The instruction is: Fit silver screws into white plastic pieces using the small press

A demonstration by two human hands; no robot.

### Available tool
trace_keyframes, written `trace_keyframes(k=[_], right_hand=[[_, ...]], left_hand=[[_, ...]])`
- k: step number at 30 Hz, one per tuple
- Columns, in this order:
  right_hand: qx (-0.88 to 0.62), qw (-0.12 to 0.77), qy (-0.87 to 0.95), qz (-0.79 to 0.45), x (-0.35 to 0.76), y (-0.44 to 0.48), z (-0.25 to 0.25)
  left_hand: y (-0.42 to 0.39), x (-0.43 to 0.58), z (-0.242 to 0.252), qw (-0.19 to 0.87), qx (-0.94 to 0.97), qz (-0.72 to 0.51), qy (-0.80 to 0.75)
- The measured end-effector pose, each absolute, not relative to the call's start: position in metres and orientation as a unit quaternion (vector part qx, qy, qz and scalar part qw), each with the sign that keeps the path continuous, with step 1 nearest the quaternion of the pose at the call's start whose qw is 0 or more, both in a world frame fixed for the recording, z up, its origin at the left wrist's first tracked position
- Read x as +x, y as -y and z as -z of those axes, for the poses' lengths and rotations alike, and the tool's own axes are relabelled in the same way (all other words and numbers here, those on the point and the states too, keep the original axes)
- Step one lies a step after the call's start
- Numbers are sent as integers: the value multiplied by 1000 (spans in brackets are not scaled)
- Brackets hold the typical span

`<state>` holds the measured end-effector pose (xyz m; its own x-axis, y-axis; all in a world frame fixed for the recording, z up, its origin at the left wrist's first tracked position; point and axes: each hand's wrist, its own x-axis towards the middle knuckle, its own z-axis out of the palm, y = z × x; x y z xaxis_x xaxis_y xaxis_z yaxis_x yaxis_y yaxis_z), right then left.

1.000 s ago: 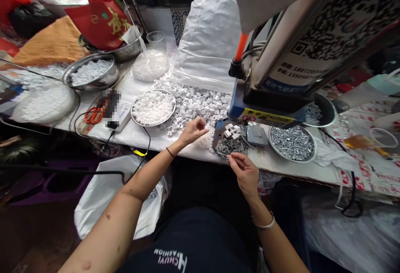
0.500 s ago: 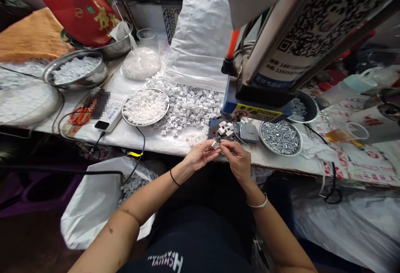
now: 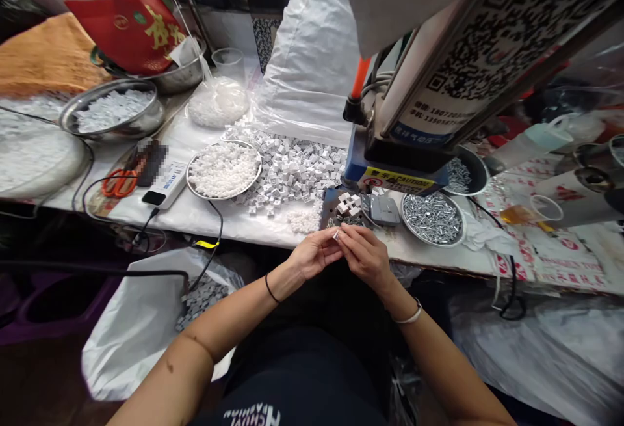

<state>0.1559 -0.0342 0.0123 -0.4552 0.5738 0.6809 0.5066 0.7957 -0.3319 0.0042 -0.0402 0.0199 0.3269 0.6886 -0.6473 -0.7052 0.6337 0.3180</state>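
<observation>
My left hand (image 3: 312, 255) and my right hand (image 3: 364, 257) meet at the table's front edge, thumbs and fingertips pinched together. Between them sits a small white block (image 3: 336, 235), mostly covered by the right fingers. Just beyond the fingertips, several white blocks (image 3: 349, 203) stand on a dark metal fixture under the blue press head (image 3: 390, 169). To the left spreads a heap of loose white blocks (image 3: 297, 169), with a small pile of tiny white pieces (image 3: 303, 219) in front of it.
A plate of small white pieces (image 3: 223, 171) lies left of the heap. On the right are a bowl of metal pins (image 3: 433, 219) and a cup with amber liquid (image 3: 521, 213). Orange-handled scissors (image 3: 119, 183) and a white power bank (image 3: 166, 185) lie farther left.
My right fingers have closed over the small white block, which showed more plainly before. Both hands sit slightly lower in view, and the camera has shifted a little.
</observation>
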Motion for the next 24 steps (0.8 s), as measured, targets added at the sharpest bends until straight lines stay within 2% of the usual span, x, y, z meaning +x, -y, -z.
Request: trace_keyframes(k=[5, 9, 11, 16, 24], right_hand=[[-352, 433, 828, -54, 156, 35, -18], [-472, 439, 757, -105, 160, 10, -28], [-516, 441, 725, -118, 165, -8, -33], [-514, 389, 754, -127, 172, -36, -35], [-445, 343, 824, -70, 172, -40, -37]], left_hand=[[39, 3, -21, 767, 180, -455, -415], [13, -4, -20, 567, 414, -520, -487], [-7, -3, -13, 480, 493, -550, -473], [-38, 10, 13, 547, 536, -521, -377], [-36, 14, 19, 581, 515, -504, -379]])
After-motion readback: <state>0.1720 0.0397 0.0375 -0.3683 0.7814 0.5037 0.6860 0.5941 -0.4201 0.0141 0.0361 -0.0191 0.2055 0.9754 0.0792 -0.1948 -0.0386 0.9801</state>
